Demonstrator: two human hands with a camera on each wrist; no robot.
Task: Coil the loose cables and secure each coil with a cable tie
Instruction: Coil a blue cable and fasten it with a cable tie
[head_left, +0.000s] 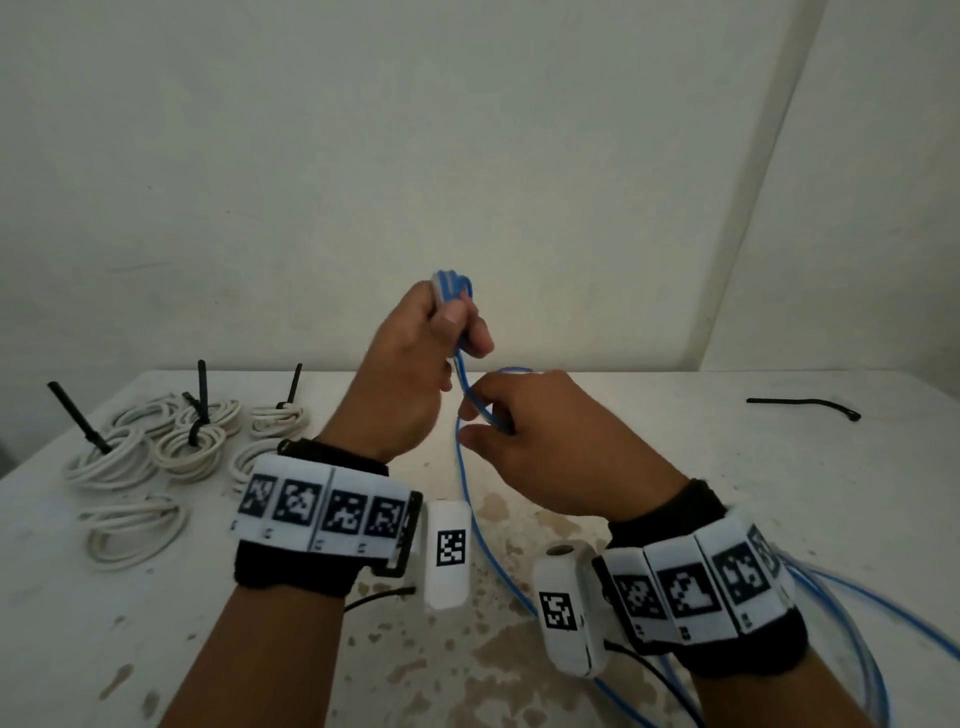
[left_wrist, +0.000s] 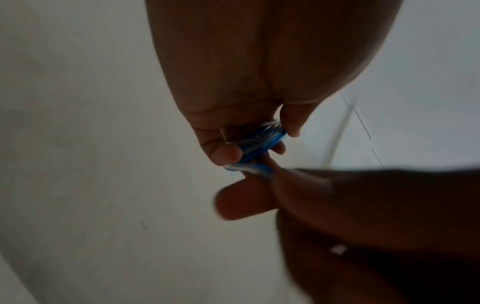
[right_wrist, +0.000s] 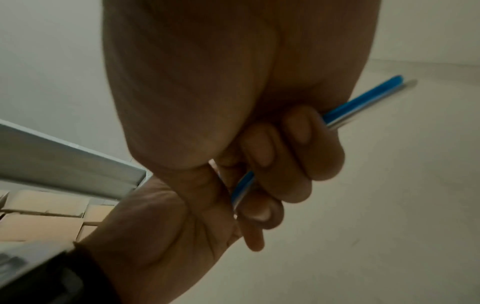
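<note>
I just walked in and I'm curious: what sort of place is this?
Probably a plain workroom or storeroom, not a home. A bare, stained white table stands against blank walls, tied white cable coils lie on it beside a spare black cable tie, and cardboard boxes sit stacked below.

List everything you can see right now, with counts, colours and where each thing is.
blue cable: one, blue; a few loops held up in the left hand, the rest trails over the table's near right edge.
white cable coils: about six, white; left side of table, at least three tied with black cable ties.
loose cable tie: one, black; far right of table.
table: one, white, stained.
cardboard boxes: several, brown; below the table edge.
wrist cameras: two, white; on both wrists.
left hand: grips the loops.
right hand: fingers curled around the cable.
</note>
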